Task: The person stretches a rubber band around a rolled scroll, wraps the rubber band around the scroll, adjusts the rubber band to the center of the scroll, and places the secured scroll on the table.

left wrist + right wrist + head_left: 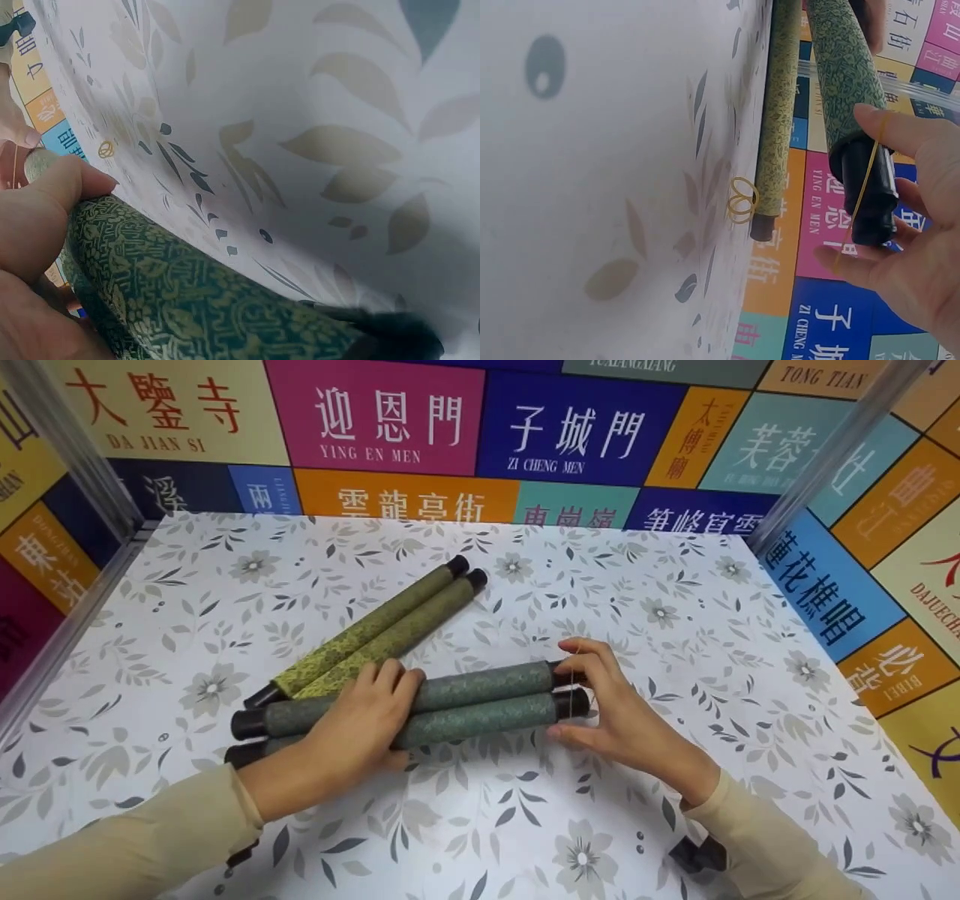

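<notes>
Appears to be at the step of passing a thin yellow band (865, 180) over, or off, the black end caps (581, 703) of two green rolls (484, 684), cannot tell which; grips the rolls from above with the left hand (367, 709), in front of an olive-yellow pair (409, 636), with the right end seemingly lifted off the floral cloth (465, 817); spreads the right hand (619, 705) wide around the caps, stretching the band between thumb and fingers; calls next, probably, for a steady left grip and an even slide past both caps; shows brocade-like patterning on straight, side-by-side cylinders, smooth dark caps, springy-looking band; shows also a coiled yellow loop (742, 198) near the olive-yellow pair.
</notes>
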Motion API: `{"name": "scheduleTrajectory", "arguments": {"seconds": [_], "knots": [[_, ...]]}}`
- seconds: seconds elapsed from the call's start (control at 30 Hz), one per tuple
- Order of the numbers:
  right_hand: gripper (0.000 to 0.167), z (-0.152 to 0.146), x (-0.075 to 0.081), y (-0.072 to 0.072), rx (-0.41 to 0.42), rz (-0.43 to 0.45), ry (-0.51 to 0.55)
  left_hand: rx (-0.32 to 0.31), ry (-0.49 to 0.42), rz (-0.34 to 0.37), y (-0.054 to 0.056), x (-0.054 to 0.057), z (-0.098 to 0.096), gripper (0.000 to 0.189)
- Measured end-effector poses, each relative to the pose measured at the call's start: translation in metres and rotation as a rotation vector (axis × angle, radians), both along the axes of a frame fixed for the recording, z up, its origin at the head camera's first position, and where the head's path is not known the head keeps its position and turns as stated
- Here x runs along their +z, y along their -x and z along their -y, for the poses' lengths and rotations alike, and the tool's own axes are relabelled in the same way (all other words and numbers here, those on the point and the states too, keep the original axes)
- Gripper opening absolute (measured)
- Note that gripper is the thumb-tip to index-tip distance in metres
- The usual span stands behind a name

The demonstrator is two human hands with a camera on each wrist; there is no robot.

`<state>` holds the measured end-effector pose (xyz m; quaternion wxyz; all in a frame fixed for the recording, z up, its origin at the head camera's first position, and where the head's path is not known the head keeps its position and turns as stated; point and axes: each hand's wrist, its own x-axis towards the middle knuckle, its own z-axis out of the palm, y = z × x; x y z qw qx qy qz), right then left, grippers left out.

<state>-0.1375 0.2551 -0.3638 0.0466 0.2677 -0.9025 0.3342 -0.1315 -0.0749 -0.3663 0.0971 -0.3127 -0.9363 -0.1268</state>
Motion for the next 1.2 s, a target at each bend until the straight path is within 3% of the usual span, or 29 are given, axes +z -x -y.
{"name": "scheduleTrajectory", "arguments": {"seconds": [0.27,0.43,0.57,0.97,1.2], "knots": [[0.097,0.001,-0.002,-0.001,0.036,0.070,0.122,-0.009,0.030,0.031,0.001,0.003,0.003,0.091],[0.099,0.004,-0.001,-0.002,0.015,0.135,0.242,-0.022,0.037,0.009,0.002,0.002,0.003,0.092],[0.091,0.005,0.000,-0.003,0.004,0.167,0.309,-0.044,0.043,-0.019,0.002,0.001,0.003,0.094],[0.059,0.010,-0.004,-0.001,0.043,0.055,0.254,-0.096,0.112,-0.092,-0.001,0.000,0.003,0.095],[0.054,0.009,0.000,0.002,0.013,0.106,0.141,-0.103,0.134,-0.114,-0.002,0.005,0.004,0.096]]}}
